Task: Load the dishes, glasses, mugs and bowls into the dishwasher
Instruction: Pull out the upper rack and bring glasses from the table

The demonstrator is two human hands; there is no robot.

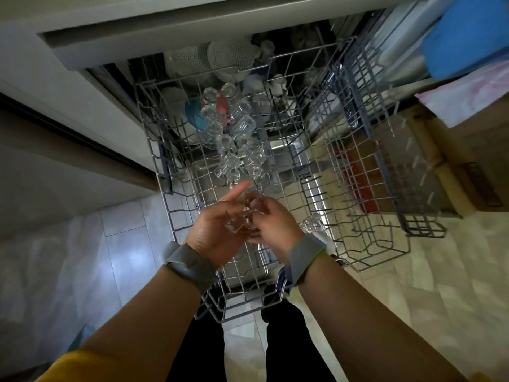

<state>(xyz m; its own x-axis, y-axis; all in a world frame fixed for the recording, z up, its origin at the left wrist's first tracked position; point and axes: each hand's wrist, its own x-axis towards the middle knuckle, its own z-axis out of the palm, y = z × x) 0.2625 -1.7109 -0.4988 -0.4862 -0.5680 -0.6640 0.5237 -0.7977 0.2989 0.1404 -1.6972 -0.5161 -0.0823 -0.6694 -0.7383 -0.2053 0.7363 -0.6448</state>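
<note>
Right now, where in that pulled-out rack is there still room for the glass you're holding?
Free wire shows on the rack to the right of the two rows of glasses, and along its left edge. The middle strip ahead of both hands is crowded.

A: Rack status?
B: Grey wire upper rack [366, 244] pulled out of the dishwasher [165, 37], mostly bare on its right half.
A: Glasses?
B: Clear glasses [234, 139], upside down, in two rows down the centre-left. One more clear glass [242, 219] held above the rack's front, blurred. Another [312, 226] at the front right.
</note>
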